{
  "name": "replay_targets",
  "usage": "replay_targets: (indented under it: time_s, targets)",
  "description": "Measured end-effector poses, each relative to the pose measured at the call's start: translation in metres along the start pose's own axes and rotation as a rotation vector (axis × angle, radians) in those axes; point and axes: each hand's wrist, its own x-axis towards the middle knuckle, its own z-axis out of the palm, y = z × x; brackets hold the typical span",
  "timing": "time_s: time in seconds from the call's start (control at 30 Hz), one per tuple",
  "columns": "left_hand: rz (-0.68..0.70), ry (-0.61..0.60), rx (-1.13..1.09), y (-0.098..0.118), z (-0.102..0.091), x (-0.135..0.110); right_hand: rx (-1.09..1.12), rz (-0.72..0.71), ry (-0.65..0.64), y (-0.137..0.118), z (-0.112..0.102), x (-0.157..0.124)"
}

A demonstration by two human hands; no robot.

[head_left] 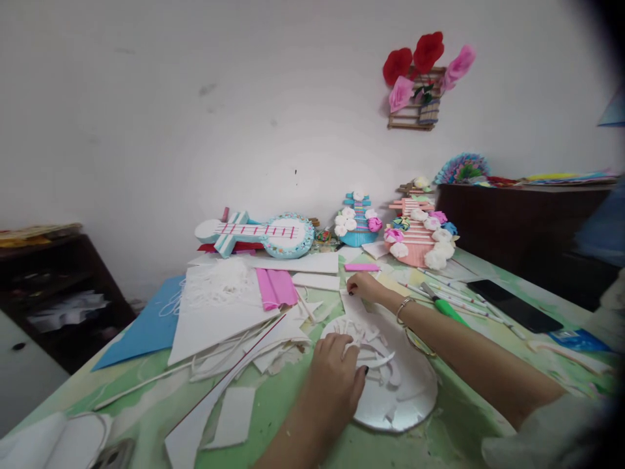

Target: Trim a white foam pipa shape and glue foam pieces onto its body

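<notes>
A rounded white foam board [400, 397] with a narrow neck strip [354, 303] lies on the table in front of me. Curled white paper scraps [375, 352] are heaped on its middle. My left hand [336, 365] rests over the board's left edge beside the scraps, thumb and fingers apart. At the far end of the neck strip, my right hand [365, 286] has its fingers pinched together. Whatever may be between those fingertips is hidden. A bracelet [403, 310] circles the right wrist.
White foam sheets [209, 326], pink crepe paper [276, 288] and offcuts lie left. A green-handled cutter [446, 309], paper sticks [463, 303] and a black phone [515, 305] lie right. Decorated paper instruments [288, 236] stand along the wall behind.
</notes>
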Motion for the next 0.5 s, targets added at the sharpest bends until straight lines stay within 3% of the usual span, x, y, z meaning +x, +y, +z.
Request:
replay_targets:
  time_s: [0.17,0.27,0.37,0.5]
  targets:
    - [-0.016,0.032,0.023,-0.006,0.000,0.002,0.005,0.086,0.075,0.011,-0.020,-0.020]
    - [-0.002,0.044,0.027,-0.010,0.002,0.002,0.031,0.110,0.110,0.015,-0.033,-0.049]
    - [0.055,0.106,0.028,-0.015,0.005,0.001,0.061,0.122,0.179,0.004,-0.040,-0.100]
    - [0.117,0.173,0.032,-0.023,0.011,-0.001,0.060,0.087,0.254,-0.015,-0.046,-0.192]
